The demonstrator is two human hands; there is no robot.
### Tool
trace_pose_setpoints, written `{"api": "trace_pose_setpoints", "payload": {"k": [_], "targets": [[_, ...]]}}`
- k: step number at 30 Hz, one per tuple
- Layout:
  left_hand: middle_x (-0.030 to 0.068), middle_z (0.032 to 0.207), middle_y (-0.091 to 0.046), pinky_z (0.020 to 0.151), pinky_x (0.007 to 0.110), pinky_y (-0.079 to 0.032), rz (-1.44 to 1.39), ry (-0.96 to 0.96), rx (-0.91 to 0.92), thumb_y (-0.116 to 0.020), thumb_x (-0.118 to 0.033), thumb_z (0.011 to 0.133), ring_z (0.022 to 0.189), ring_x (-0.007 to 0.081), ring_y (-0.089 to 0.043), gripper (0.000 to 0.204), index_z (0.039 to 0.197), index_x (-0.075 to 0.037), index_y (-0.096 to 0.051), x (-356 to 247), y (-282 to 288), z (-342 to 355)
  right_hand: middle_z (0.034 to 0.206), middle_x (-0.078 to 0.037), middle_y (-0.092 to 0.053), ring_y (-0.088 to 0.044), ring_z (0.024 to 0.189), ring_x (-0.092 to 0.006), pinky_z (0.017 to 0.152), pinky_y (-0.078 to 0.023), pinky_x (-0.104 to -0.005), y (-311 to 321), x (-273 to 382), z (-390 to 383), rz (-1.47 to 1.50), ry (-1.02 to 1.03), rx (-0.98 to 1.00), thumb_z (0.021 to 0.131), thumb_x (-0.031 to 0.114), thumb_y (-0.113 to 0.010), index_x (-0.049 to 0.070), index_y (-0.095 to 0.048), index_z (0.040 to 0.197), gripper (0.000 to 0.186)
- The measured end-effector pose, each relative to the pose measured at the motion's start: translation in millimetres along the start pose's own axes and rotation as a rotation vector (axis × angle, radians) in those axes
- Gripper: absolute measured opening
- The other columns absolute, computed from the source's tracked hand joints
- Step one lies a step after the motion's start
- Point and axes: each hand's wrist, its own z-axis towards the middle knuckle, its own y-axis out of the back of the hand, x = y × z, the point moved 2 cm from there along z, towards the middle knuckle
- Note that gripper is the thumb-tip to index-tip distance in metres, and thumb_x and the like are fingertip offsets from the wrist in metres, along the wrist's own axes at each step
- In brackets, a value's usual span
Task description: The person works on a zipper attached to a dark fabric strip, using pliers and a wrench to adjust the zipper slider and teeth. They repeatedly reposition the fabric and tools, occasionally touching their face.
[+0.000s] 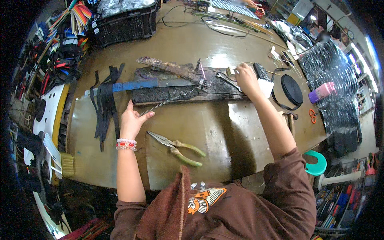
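Observation:
A thin coiled metal spring [163,105] slants up from my left hand [133,120] to the middle of a dark, worn wooden block [160,95]. Its lower end sits between my left thumb and fingers, and the index fingertip touches the block's near left corner. My right hand [246,80] is over the block's right end with fingers curled; what they hold, if anything, is hidden. Beside it are a small yellowish block [231,71] and a wrench [228,81]. A long blue-and-grey metal strip [138,85] lies across the wood. Pliers [174,147] with green handles rest in front of me.
Black straps [106,106] lie at left, a roll of black webbing [292,90] at right. Orange-handled scissors [313,116] and a pink-purple bottle [322,93] are near the right edge. A black crate [126,26] stands far left; cables and long strips lie at the far side.

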Motion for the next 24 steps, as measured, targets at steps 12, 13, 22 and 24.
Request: {"api": "trace_pose_setpoints", "payload": {"k": [12, 13, 22, 24], "targets": [[0.0013, 0.051, -0.046, 0.045, 0.024, -0.035, -0.134, 0.002, 0.066, -0.078, -0.041, 0.065, 0.047, 0.0076, -0.041, 0.100, 0.130, 0.016, -0.027, 12, -1, 1, 0.084, -0.016, -0.058, -0.054, 0.086, -0.0328, 0.078, -0.044, -0.0405, -26, -5, -35, -0.060, -0.008, -0.115, 0.075, 0.014, -0.061, 0.003, -0.062, 0.087, 0.016], [0.0014, 0.051, -0.045, 0.046, 0.024, -0.035, -0.166, -0.027, 0.062, -0.077, -0.041, 0.066, 0.047, 0.0074, -0.040, 0.099, 0.130, 0.016, -0.027, 13, -1, 1, 0.083, -0.016, -0.059, -0.055, 0.084, -0.0333, 0.076, -0.044, -0.0412, -22, -5, -35, -0.001, -0.044, -0.079, 0.075, 0.014, -0.061, 0.002, -0.062, 0.088, 0.017], [0.0023, 0.050, -0.044, 0.047, 0.024, -0.036, -0.188, -0.085, 0.073, -0.069, -0.048, 0.074, 0.046, 0.0074, -0.040, 0.095, 0.129, 0.017, -0.026, 16, 2, 2, 0.075, -0.002, -0.056, -0.049, 0.066, -0.0060, 0.059, -0.041, -0.0198, 18, 40, -94, 1.216, -0.479, -0.077, 0.090, 0.004, -0.049, -0.002, -0.057, 0.110, 0.023], [0.0025, 0.050, -0.044, 0.047, 0.025, -0.036, -0.139, -0.073, 0.063, -0.067, -0.048, 0.076, 0.046, 0.0075, -0.040, 0.093, 0.129, 0.017, -0.027, 15, 1, 2, 0.078, -0.002, -0.057, -0.049, 0.065, -0.0072, 0.057, -0.041, -0.0204, 15, 51, -100, 1.240, -0.441, -0.034, 0.089, 0.005, -0.051, -0.003, -0.056, 0.112, 0.024]]}}
